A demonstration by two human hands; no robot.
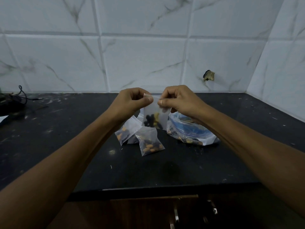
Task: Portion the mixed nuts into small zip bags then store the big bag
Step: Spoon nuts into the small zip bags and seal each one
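Note:
I hold a small clear zip bag [155,116] with dark and yellow nuts up above the black counter [66,129]. My left hand [132,100] pinches its top left corner and my right hand [178,100] pinches the top right, thumbs facing each other along the zip strip. Below it on the counter lie filled small bags: one at the front [150,143] and one to its left [126,132], with another partly hidden behind. The big bag of mixed nuts [191,131], clear with a blue zip line, lies to the right under my right wrist.
A dark tangle of cable [19,96] sits at the counter's far left, with a scrap of white paper [3,119] at the frame edge. White marble-look tiles [148,47] form the back and right walls. Cabinet handles [176,214] show below the counter's front edge.

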